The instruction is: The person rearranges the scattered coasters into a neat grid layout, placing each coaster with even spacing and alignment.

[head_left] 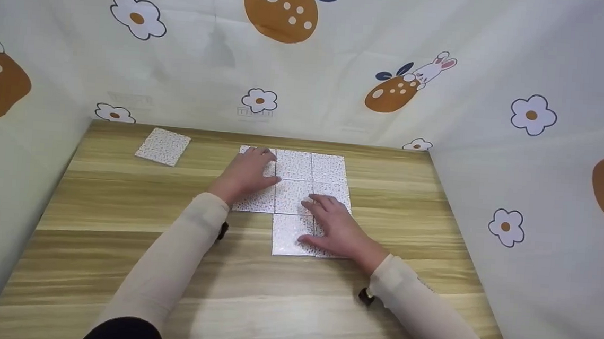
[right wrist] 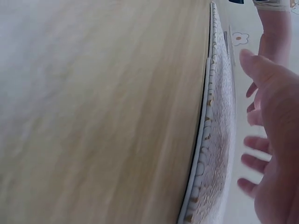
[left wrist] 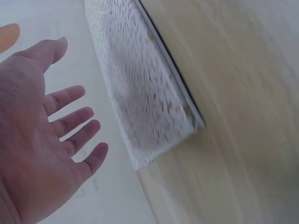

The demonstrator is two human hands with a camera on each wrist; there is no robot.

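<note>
Several square white tiles (head_left: pixel 293 196) with small speckles lie side by side on the table, the front left place of the block being bare wood. My left hand (head_left: pixel 249 170) is over the left column, fingers loosely spread; in the left wrist view the hand (left wrist: pixel 42 126) holds nothing. Over the right column is my right hand (head_left: pixel 338 228), its thumb toward the front middle tile (head_left: pixel 289 235). The right wrist view shows that hand (right wrist: pixel 280 130) with parted fingers and nothing held. Whether fingertips touch the tiles I cannot tell.
A single speckled tile (head_left: pixel 163 147) lies apart at the table's back left, slightly turned. The wood-grain table (head_left: pixel 171 208) is enclosed at the back and sides by pale cloth (head_left: pixel 181 76) printed with flowers and rabbits.
</note>
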